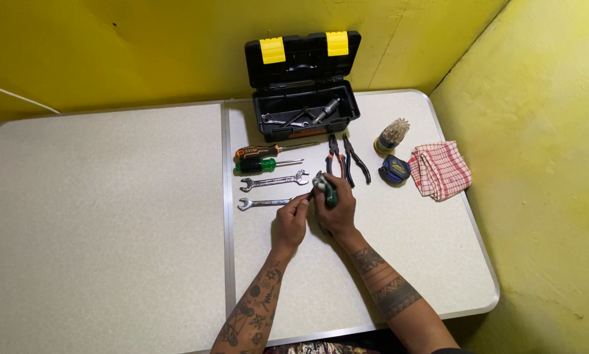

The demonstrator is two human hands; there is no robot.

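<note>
My right hand grips a green-handled tool with a bit of pale cloth at its upper end. My left hand pinches the tool's thin metal end, just right of a small silver wrench. Both hands rest over the white folding table, near its middle seam. A longer open-ended wrench lies just above the hands.
An open black toolbox with yellow latches holds several tools at the back. In front lie an orange screwdriver, a green screwdriver, two pliers, a bit holder, a tape measure and a red checked cloth. Yellow walls close in behind and right.
</note>
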